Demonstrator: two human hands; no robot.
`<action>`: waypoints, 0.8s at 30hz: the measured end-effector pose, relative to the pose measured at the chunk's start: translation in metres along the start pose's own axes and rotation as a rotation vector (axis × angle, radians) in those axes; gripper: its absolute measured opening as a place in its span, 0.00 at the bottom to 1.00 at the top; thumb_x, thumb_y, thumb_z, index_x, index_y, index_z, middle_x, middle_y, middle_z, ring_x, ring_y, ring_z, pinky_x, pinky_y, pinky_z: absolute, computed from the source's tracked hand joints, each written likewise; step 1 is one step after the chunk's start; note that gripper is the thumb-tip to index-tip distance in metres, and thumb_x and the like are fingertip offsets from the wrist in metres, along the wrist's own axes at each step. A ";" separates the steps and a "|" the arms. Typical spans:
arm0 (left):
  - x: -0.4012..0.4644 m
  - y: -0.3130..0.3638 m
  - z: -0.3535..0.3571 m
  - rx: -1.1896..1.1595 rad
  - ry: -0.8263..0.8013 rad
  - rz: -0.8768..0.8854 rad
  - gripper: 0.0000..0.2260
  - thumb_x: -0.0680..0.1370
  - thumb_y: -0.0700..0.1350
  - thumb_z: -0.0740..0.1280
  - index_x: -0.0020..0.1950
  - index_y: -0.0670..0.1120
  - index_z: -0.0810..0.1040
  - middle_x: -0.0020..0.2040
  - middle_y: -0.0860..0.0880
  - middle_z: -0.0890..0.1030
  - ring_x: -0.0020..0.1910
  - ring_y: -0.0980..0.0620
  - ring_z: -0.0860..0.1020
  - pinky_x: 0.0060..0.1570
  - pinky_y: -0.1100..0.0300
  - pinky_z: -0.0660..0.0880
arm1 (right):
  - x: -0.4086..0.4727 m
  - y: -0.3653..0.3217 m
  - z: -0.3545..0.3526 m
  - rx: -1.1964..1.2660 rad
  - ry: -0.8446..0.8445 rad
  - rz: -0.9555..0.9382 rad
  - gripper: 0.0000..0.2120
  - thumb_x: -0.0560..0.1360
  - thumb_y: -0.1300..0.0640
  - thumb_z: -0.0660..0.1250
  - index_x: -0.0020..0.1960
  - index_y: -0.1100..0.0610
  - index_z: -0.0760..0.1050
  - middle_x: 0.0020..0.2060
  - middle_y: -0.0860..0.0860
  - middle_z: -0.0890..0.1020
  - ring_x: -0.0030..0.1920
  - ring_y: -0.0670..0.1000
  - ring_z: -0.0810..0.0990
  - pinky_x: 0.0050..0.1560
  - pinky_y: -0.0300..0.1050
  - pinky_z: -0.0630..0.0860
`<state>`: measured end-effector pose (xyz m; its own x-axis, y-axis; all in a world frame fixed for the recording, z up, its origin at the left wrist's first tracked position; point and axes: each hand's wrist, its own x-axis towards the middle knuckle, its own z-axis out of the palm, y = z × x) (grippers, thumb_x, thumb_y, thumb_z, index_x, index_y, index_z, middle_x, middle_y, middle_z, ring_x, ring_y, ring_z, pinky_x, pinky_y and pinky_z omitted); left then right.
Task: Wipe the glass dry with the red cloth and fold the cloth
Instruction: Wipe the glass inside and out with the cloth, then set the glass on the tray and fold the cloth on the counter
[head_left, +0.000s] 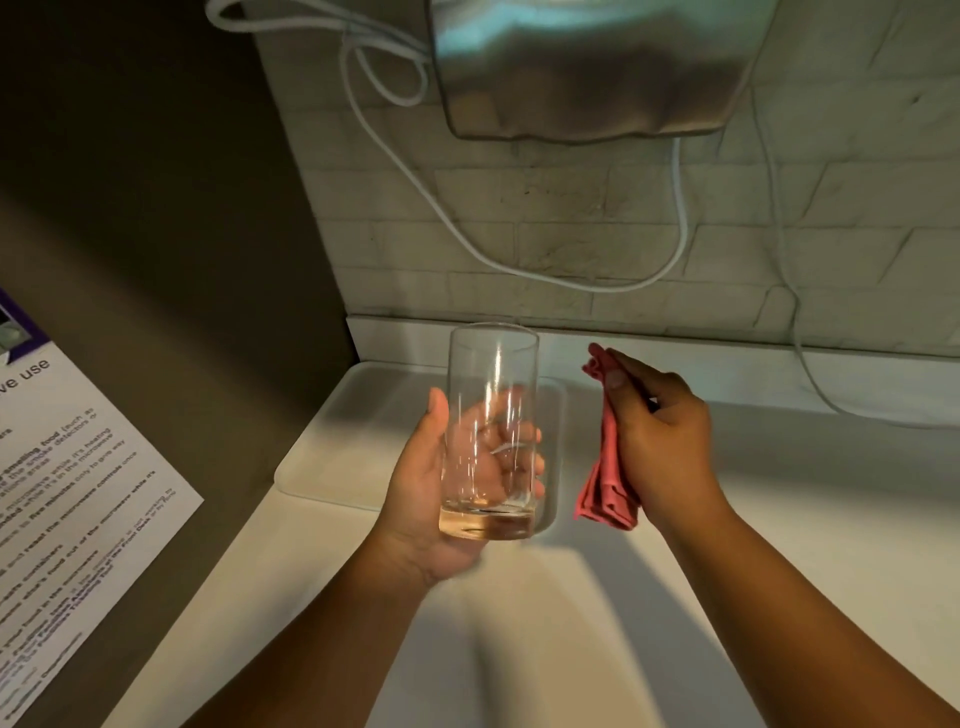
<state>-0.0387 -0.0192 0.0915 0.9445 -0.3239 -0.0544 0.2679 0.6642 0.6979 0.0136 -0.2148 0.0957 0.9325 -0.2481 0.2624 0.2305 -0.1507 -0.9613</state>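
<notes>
A tall clear glass (491, 384) stands upright in the air above the white counter, gripped around its lower half by my left hand (423, 483). To its right, my right hand (660, 441) holds the red cloth (605, 483), which hangs bunched and folded from my fingers down past my palm. The cloth and the glass are apart, with a small gap between them.
A white tray (332, 452) lies on the white counter (779, 519) under the glass. A grey panel with a printed notice (78, 499) stands at the left. Behind is a tiled wall with white cables (519, 270) and a metal appliance (587, 67) hanging above.
</notes>
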 end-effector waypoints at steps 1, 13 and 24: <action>0.000 0.001 -0.001 0.018 0.038 0.010 0.40 0.69 0.64 0.74 0.73 0.41 0.78 0.52 0.39 0.84 0.45 0.42 0.83 0.44 0.49 0.83 | 0.000 0.004 -0.007 -0.010 -0.002 0.005 0.10 0.79 0.45 0.67 0.57 0.40 0.83 0.52 0.47 0.82 0.49 0.36 0.80 0.45 0.22 0.70; 0.013 -0.011 -0.024 0.906 0.311 0.181 0.30 0.68 0.50 0.79 0.68 0.59 0.75 0.64 0.57 0.82 0.65 0.56 0.79 0.64 0.55 0.77 | -0.014 0.034 -0.067 -0.211 -0.016 -0.032 0.11 0.80 0.49 0.65 0.54 0.31 0.77 0.47 0.48 0.78 0.44 0.36 0.78 0.44 0.32 0.70; 0.029 -0.027 -0.047 0.971 0.438 0.152 0.33 0.72 0.40 0.82 0.71 0.56 0.72 0.66 0.56 0.78 0.63 0.50 0.79 0.61 0.54 0.78 | -0.020 0.046 -0.093 -0.357 -0.022 -0.085 0.13 0.80 0.52 0.66 0.63 0.43 0.80 0.43 0.49 0.75 0.41 0.40 0.76 0.38 0.26 0.70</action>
<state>-0.0095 -0.0147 0.0373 0.9928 0.1146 -0.0354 0.0584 -0.2042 0.9772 -0.0205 -0.3056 0.0541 0.9210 -0.2000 0.3342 0.1993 -0.4952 -0.8456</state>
